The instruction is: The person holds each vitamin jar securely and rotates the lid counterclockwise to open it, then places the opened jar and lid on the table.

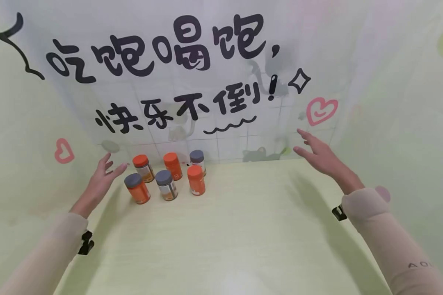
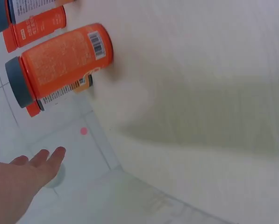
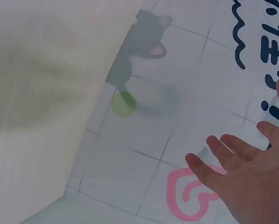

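Observation:
Several small bottles stand upright in two rows on the left of the table. In the front row are an orange bottle with a grey cap (image 1: 138,189), a white-labelled bottle with a grey cap (image 1: 167,186) and an all-orange bottle (image 1: 196,181). Behind them stand an orange-capped bottle with a pale label (image 1: 144,169), another all-orange bottle (image 1: 173,167) and a partly hidden grey-capped one (image 1: 197,157). My left hand (image 1: 102,177) hovers left of the bottles, touching none, fingers loosely extended. Far to the right, my right hand (image 1: 323,159) hangs in the air with spread fingers, holding nothing.
A pale wood-grain table (image 1: 236,229) reaches back to a tiled-pattern wall sheet (image 1: 229,143) with black lettering and pink hearts. Pale side walls rise at left and right. A small black fitting (image 1: 85,242) sits at the left cuff, another (image 1: 339,213) at the right.

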The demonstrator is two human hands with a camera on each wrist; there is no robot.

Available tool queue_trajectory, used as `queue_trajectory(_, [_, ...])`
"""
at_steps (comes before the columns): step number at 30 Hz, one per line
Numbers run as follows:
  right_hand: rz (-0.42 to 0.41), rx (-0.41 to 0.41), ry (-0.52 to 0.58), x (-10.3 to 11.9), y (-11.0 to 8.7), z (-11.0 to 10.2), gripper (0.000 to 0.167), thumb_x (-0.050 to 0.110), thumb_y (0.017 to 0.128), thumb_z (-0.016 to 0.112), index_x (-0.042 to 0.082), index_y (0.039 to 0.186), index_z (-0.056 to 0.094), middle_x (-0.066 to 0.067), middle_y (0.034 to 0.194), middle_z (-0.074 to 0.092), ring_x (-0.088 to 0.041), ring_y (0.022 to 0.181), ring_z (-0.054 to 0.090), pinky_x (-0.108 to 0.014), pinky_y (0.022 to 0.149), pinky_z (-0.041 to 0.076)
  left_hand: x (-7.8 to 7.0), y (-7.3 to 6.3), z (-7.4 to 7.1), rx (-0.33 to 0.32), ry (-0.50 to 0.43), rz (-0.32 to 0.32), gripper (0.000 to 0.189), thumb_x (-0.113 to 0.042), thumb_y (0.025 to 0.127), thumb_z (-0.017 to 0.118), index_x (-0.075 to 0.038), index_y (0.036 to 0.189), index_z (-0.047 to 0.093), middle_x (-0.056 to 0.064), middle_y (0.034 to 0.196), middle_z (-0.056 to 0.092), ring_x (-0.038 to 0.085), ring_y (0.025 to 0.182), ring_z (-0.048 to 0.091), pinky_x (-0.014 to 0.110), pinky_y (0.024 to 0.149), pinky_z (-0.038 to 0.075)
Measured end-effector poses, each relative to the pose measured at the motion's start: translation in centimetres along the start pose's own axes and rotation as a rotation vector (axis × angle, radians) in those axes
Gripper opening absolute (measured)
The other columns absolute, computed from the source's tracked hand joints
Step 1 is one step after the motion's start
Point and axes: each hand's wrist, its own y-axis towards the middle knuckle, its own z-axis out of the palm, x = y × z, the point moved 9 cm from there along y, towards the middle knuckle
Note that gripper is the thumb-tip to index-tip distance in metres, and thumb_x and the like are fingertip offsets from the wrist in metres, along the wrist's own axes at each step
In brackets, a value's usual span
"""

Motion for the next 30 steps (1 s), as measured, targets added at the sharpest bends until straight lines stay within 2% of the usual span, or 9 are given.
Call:
queue_trajectory(4, [-0.038, -0.028, 0.052, 0.5, -0.8, 0.7, 0.072, 0.040, 0.107, 0.051, 0.019, 0.167, 0.016, -0.023, 0.167, 0.029, -0.046, 0.151, 0.035, -0.069, 0.119, 0.029, 0.7, -0.4, 0.9, 0.008, -0.066, 0.002, 0.103, -0.057, 0.100, 0.054, -0.021, 0.164, -0.018, 0.025, 0.172, -0.005, 0.058, 0.153, 0.015, 0.079, 0.115, 0.021])
queue_trajectory(9, [-0.072, -0.032, 0.114, 1.1, -1.7, 1.9, 0.071, 0.034, 0.108, 0.052, 0.018, 0.166, 0.016, -0.025, 0.166, 0.030, -0.046, 0.150, 0.038, -0.065, 0.117, 0.036, 1.6, -0.6, 1.9, 0.018, -0.112, -0.001, 0.103, -0.049, 0.102, 0.057, -0.016, 0.164, -0.019, 0.027, 0.172, -0.003, 0.057, 0.153, 0.016, 0.074, 0.117, 0.025])
queue_trajectory(16, [-0.074, -0.038, 0.170, 1.2, -2.7, 3.8, 0.068, 0.030, 0.107, 0.054, 0.019, 0.166, 0.019, -0.024, 0.163, 0.036, -0.044, 0.147, 0.044, -0.064, 0.115, 0.039, 2.8, -0.9, 2.9, 0.048, -0.161, -0.023, 0.105, -0.042, 0.102, 0.060, -0.019, 0.163, -0.021, 0.025, 0.172, -0.004, 0.055, 0.154, 0.017, 0.071, 0.119, 0.026])
queue_trajectory(24, [-0.108, -0.021, 0.190, 1.8, -3.1, 6.3, 0.067, 0.028, 0.107, 0.054, 0.017, 0.165, 0.021, -0.025, 0.161, 0.039, -0.044, 0.144, 0.048, -0.063, 0.114, 0.041, 4.4, -1.1, 4.8, 0.122, -0.144, -0.073, 0.117, -0.037, 0.097, 0.070, -0.018, 0.161, -0.026, 0.031, 0.170, -0.008, 0.060, 0.153, 0.011, 0.073, 0.119, 0.023])
queue_trajectory(30, [-0.116, -0.008, 0.228, 2.1, -3.5, 7.9, 0.067, 0.030, 0.107, 0.055, 0.020, 0.165, 0.022, -0.022, 0.160, 0.041, -0.042, 0.143, 0.050, -0.063, 0.113, 0.043, 5.2, -0.9, 5.8, 0.116, -0.159, -0.124, 0.119, -0.037, 0.095, 0.073, -0.015, 0.162, -0.023, 0.030, 0.170, -0.008, 0.058, 0.154, 0.011, 0.071, 0.120, 0.024])
